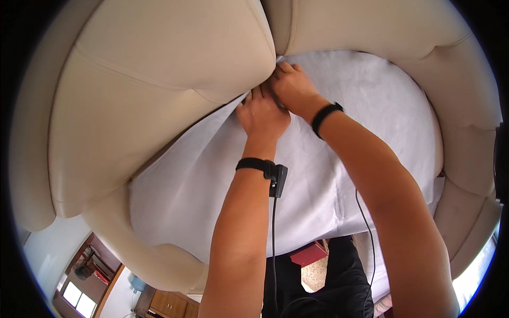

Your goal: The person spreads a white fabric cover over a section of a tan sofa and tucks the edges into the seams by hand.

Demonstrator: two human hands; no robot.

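Note:
A white fabric sheet covers the seat of a cream leather sofa. Its back edge meets the crease under a large padded back cushion. Both hands are close together at this crease, just left of the gap between two cushions. My left hand lies on the sheet, with its fingers reaching to the cushion's lower edge. Beyond it and to the right, my right hand has bent fingers against the cushion's corner. Some fingertips are hidden in the crease. Near my left hand the sheet rises in a slanting fold.
Padded sofa arms curve round both sides, the right one in full view. Black straps circle both wrists; the left carries a small black device with a cable. Lower left stand wooden cabinets and a blue water bottle.

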